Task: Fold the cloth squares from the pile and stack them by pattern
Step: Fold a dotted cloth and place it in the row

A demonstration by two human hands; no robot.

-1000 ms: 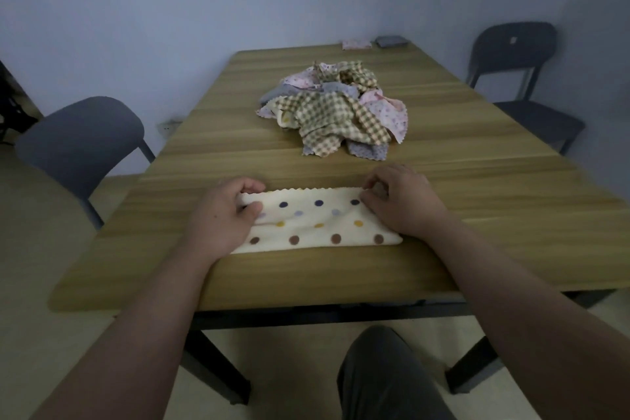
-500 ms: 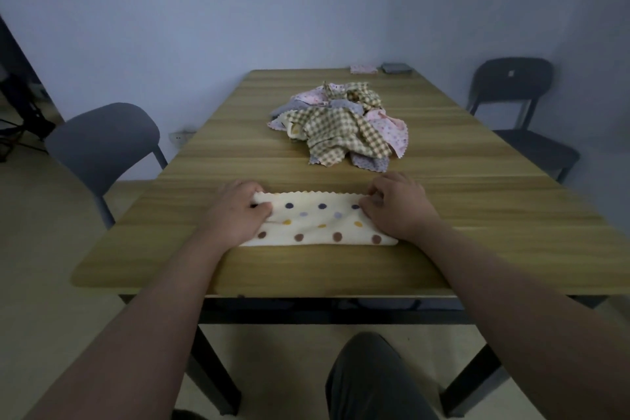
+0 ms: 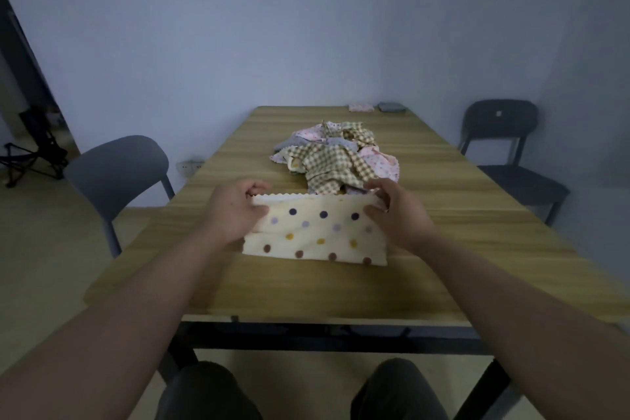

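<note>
A cream cloth with coloured dots (image 3: 317,232), folded in half into a strip, hangs just above the wooden table (image 3: 477,249) in front of me. My left hand (image 3: 231,208) pinches its upper left corner and my right hand (image 3: 395,211) pinches its upper right corner, along the zigzag edge. Behind it lies the pile of unfolded cloth squares (image 3: 337,157), with checked, pink and grey pieces tangled together.
A folded pink cloth (image 3: 359,107) and a dark flat object (image 3: 392,106) lie at the table's far edge. A grey chair (image 3: 116,174) stands at the left, a dark chair (image 3: 504,147) at the right. My knees show below the near table edge.
Both hands have lifted the folded dotted cloth off the table by its upper corners; before, it lay flat under my hands. My head has tilted up.
</note>
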